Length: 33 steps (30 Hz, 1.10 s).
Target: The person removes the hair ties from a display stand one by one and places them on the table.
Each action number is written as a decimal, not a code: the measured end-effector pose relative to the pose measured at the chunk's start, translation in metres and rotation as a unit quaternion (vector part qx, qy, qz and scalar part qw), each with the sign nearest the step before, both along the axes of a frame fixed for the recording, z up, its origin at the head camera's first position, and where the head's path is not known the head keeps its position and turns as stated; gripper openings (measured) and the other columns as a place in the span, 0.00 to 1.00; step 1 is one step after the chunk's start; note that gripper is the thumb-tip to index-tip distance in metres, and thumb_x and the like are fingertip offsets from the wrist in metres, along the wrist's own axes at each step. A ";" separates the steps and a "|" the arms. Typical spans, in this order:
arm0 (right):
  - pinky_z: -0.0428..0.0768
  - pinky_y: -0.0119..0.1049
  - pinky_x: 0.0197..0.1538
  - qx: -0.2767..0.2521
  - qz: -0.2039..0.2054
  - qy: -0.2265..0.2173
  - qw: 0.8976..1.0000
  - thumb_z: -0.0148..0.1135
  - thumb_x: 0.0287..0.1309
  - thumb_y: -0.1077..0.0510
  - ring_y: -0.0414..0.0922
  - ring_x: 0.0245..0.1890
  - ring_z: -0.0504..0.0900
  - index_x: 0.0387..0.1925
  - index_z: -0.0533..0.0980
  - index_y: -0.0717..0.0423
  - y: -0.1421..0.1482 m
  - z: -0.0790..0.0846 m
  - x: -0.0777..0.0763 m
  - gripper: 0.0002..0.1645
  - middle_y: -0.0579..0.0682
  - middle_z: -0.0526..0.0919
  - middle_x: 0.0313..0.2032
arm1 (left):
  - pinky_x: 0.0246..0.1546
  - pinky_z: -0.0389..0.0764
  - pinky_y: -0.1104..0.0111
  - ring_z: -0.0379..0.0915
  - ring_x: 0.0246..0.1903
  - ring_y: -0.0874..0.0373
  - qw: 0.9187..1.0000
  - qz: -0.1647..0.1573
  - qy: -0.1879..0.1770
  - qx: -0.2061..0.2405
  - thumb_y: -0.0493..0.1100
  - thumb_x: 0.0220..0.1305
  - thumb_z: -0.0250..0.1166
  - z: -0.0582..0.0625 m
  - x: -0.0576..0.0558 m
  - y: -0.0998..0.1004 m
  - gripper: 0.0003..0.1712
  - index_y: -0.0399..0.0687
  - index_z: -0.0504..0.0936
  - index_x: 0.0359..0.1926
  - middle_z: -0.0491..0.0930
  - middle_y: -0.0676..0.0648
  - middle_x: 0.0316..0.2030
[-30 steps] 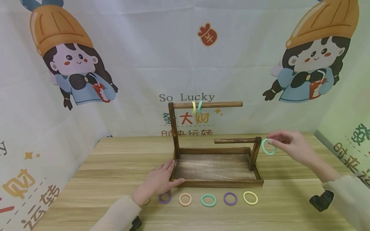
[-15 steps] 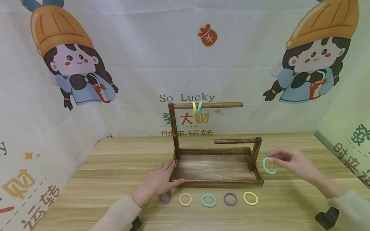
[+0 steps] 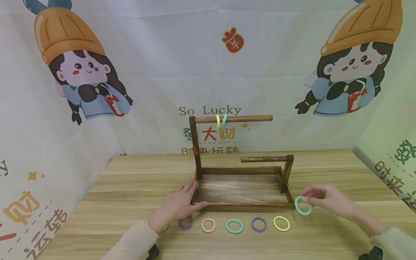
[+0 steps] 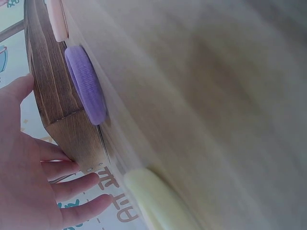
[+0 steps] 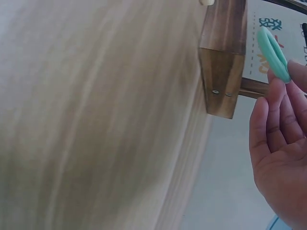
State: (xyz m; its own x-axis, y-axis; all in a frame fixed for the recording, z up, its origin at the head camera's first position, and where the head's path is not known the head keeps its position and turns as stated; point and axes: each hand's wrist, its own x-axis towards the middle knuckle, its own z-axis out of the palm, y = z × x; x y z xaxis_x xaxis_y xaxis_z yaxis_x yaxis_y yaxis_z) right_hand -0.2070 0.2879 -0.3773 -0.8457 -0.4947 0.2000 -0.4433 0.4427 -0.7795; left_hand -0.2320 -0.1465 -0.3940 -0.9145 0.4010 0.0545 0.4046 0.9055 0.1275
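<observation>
My right hand [image 3: 329, 200] pinches a mint-green hair tie [image 5: 274, 53] between thumb and fingers, just off the front right corner of a dark wooden rack [image 3: 240, 207]. My left hand [image 3: 180, 202] rests with extended fingers against the rack's left end, the thumb over its front edge. On the rack's tall bar [image 3: 250, 118] hang a yellow hair tie [image 3: 218, 122] and a green one. The lower bar [image 3: 264, 159] bears nothing. In front of the rack lies a row of hair ties, among them a purple one [image 4: 86, 86] and a pale yellow one [image 4: 156, 201] close to my left hand.
The row on the wooden table [image 3: 130, 187] continues rightward with a peach hair tie [image 3: 208, 232], a green one [image 3: 234, 233], another purple one [image 3: 259, 231] and a yellow one [image 3: 282, 230]. A printed cloth [image 3: 169, 54] hangs behind and at both sides.
My right hand has come down and nearer with the green hair tie, from beside the lower bar's post to the rack's front right corner. The left hand stays in place.
</observation>
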 end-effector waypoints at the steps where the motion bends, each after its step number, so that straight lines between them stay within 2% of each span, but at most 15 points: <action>1: 0.76 0.34 0.33 -0.004 0.008 -0.004 1.000 0.55 0.57 0.64 0.45 0.31 0.78 0.39 0.74 0.65 0.001 -0.002 0.000 0.10 0.55 0.79 0.31 | 0.45 0.65 0.46 0.57 0.56 0.38 1.000 0.000 0.000 -0.001 0.73 0.53 0.44 0.000 0.000 0.000 0.52 0.35 0.57 0.63 0.54 0.39 0.63; 10: 0.76 0.33 0.33 -0.006 0.088 -0.026 0.996 0.55 0.54 0.69 0.42 0.30 0.78 0.37 0.74 0.69 0.008 -0.020 -0.004 0.08 0.52 0.79 0.29 | 0.46 0.64 0.44 0.56 0.56 0.37 1.000 0.002 -0.003 0.002 0.73 0.53 0.45 0.001 0.001 0.000 0.51 0.35 0.56 0.63 0.53 0.39 0.63; 17: 0.76 0.34 0.29 -0.003 0.104 -0.053 0.993 0.54 0.55 0.69 0.40 0.28 0.76 0.37 0.74 0.68 0.011 -0.029 -0.005 0.08 0.52 0.79 0.29 | 0.46 0.64 0.45 0.57 0.55 0.37 1.000 -0.001 0.001 0.003 0.72 0.53 0.46 0.001 0.002 0.001 0.51 0.34 0.57 0.63 0.55 0.38 0.62; 23: 0.76 0.33 0.26 0.003 0.122 -0.035 0.992 0.54 0.54 0.69 0.38 0.27 0.76 0.37 0.74 0.67 0.009 -0.034 -0.005 0.07 0.49 0.79 0.30 | 0.47 0.64 0.46 0.57 0.55 0.37 1.000 -0.004 0.010 0.003 0.71 0.54 0.47 0.003 0.003 0.001 0.50 0.33 0.57 0.62 0.57 0.38 0.61; 26: 0.76 0.33 0.28 0.014 0.118 -0.026 0.993 0.54 0.54 0.68 0.39 0.28 0.77 0.37 0.74 0.67 0.009 -0.033 -0.005 0.07 0.49 0.79 0.31 | 0.46 0.65 0.46 0.57 0.55 0.38 1.000 -0.004 0.008 0.004 0.71 0.54 0.47 0.003 0.003 0.001 0.51 0.33 0.57 0.62 0.57 0.38 0.61; 33: 0.73 0.31 0.28 0.080 0.045 0.033 0.995 0.56 0.55 0.64 0.35 0.28 0.73 0.37 0.75 0.64 0.009 -0.013 -0.011 0.08 0.45 0.78 0.29 | 0.46 0.65 0.46 0.57 0.55 0.38 1.000 -0.003 0.005 0.006 0.72 0.54 0.46 0.001 0.002 0.000 0.51 0.33 0.57 0.63 0.56 0.38 0.61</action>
